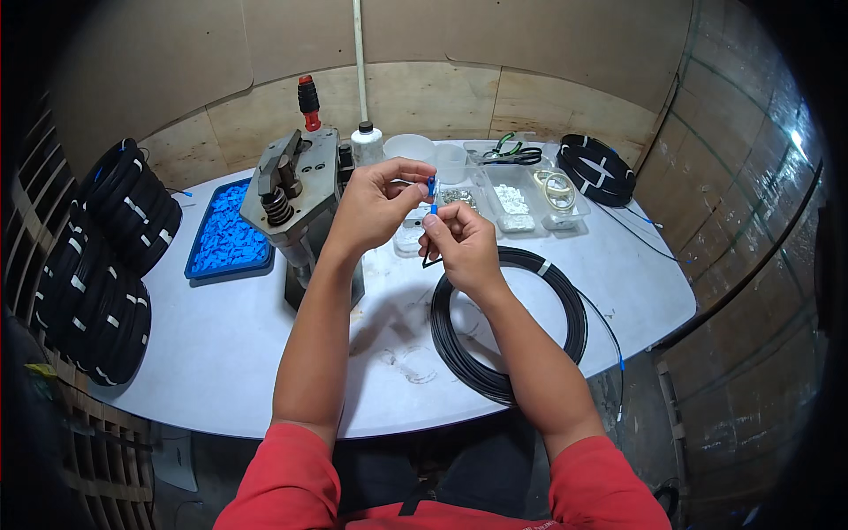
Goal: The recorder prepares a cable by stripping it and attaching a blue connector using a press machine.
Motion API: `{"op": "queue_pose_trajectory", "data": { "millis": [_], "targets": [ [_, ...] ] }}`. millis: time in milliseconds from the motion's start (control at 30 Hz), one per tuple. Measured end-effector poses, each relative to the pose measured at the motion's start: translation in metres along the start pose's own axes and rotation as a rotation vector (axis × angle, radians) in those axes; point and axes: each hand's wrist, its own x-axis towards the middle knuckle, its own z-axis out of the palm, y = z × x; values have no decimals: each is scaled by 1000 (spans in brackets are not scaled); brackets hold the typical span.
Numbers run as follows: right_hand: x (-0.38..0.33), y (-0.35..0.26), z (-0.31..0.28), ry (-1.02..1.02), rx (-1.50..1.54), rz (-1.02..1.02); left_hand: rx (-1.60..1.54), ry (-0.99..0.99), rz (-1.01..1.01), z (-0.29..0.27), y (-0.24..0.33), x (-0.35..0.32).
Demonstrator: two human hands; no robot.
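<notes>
Thumb and fingers of the left hand pinched a small dark-blue piece, while the right hand, just nearer and to the right, gripped a blue connector on a thin black cable. Both grips were narrow; the two held parts lay close together, and whether they touched was too small to tell. All this sat above the middle of the white table. A coil of black cable lay near and to the right, partly behind the right forearm. Left of the hands stood a metal press, and beyond its left side a tray held many blue pieces. Farther right were a clear container of white parts and black-handled scissors.
</notes>
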Motion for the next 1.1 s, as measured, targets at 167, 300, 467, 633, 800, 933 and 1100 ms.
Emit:
{"op": "queue_pose_trajectory", "data": {
  "millis": [167,300,467,633,800,933,1100],
  "targets": [
    [0,-1,0,-5,0,-1,10,0,-4,0,0,0],
    [0,0,0,-5,2,5,26,-10,12,0,0,1],
    [-1,-2,1,-4,12,2,-44,-1,33,0,-8,3],
    [0,-1,0,-9,9,-5,-49,24,-3,1,-4,2],
    [0,0,-1,-1,1,1,-15,39,-47,2,2,0],
    [0,-1,1,-2,1,3,15,40,-34,0,0,1],
    [-1,-2,1,3,15,-1,-22,33,-27,-1,-1,1]
  ]
}}
